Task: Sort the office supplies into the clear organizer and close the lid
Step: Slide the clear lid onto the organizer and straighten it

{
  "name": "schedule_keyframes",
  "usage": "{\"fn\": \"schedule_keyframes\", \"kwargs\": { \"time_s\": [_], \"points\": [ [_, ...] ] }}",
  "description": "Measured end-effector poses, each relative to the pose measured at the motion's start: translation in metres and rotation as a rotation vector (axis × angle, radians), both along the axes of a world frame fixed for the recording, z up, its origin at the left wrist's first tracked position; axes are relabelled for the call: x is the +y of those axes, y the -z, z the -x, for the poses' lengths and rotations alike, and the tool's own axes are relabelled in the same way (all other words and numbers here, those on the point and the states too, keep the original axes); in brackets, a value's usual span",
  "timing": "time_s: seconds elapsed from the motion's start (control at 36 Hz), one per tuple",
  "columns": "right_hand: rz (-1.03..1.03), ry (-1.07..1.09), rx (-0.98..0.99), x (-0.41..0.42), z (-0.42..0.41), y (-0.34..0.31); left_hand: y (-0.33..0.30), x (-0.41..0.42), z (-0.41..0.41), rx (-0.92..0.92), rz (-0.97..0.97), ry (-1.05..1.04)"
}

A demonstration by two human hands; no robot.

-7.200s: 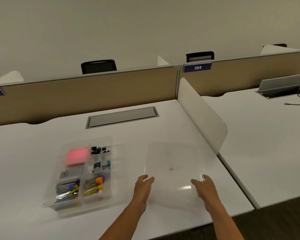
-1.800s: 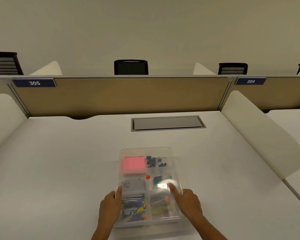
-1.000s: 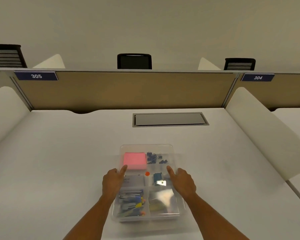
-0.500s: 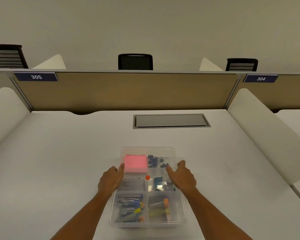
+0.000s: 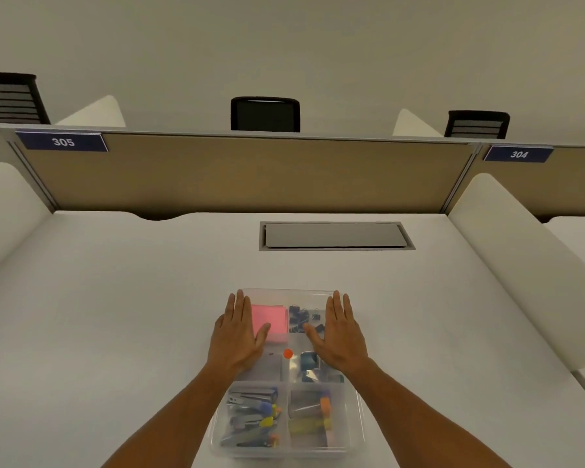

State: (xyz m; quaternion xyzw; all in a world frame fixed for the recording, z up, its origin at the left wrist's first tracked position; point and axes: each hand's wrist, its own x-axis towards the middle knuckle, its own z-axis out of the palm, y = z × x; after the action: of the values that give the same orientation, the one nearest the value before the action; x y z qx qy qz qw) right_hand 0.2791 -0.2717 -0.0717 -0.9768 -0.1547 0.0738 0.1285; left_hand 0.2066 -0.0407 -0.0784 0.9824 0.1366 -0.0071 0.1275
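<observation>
The clear organizer [image 5: 353, 430] lies on the white desk in front of me with its clear lid on top. Through the lid I see a pink sticky-note pad [image 5: 273, 320], dark binder clips [image 5: 303, 317], an orange dot [image 5: 287, 354], staplers with coloured pins [image 5: 252, 415] and coloured items [image 5: 313, 417] in the near compartments. My left hand [image 5: 238, 336] presses flat on the lid's far left part, fingers straight. My right hand [image 5: 340, 336] presses flat on the far right part in the same way.
A grey cable hatch [image 5: 335, 235] is set into the desk [image 5: 115, 315] behind the organizer. Beige partitions carry labels 305 [image 5: 63, 142] and 304 [image 5: 518, 154]. White side dividers [image 5: 520, 265] stand at both sides, and black chairs [image 5: 265, 113] show beyond.
The lid was carried from the right and set on the organizer. Both hands have since slid along the lid from its near part to its far end and flattened.
</observation>
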Motion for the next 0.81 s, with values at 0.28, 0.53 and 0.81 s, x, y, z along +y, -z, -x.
{"fn": "schedule_keyframes", "kwargs": {
  "time_s": [0.28, 0.53, 0.81],
  "points": [
    [0.026, 0.005, -0.014, 0.002, -0.003, 0.001, 0.003, 0.000, -0.003, 0.010, 0.027, -0.018],
    [0.039, 0.001, -0.047, 0.000, 0.000, -0.001, -0.008, -0.008, 0.004, -0.067, 0.041, -0.018],
    [0.005, -0.067, -0.287, 0.001, 0.018, -0.024, -0.024, -0.015, 0.020, -0.279, -0.222, 0.172]
  ]
}}
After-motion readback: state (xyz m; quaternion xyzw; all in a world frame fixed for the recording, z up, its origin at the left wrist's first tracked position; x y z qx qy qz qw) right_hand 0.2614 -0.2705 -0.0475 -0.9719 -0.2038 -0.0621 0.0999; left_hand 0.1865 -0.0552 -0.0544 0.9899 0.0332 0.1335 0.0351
